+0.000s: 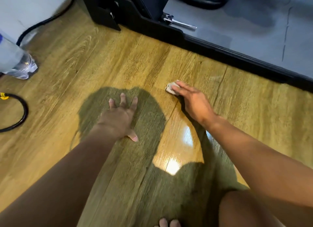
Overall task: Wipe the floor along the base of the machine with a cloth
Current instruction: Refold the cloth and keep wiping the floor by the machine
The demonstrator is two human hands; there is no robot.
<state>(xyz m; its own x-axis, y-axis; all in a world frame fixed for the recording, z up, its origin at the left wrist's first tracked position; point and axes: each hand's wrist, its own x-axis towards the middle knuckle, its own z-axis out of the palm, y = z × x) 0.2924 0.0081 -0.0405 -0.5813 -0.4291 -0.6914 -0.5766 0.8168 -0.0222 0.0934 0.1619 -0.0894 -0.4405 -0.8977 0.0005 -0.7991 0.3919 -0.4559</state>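
Observation:
My right hand lies flat with straight fingers on a small whitish cloth, pressing it to the wooden floor. Only the cloth's left end shows past my fingertips. The machine's black base edge runs diagonally a short way beyond the cloth, from upper middle to right. My left hand rests flat on the floor with fingers spread, left of the right hand, holding nothing.
A plastic bottle stands at the left edge. A black cable runs along the upper left and another black loop lies at the left. A metal bolt sticks out on the machine's grey deck. My knee is lower right.

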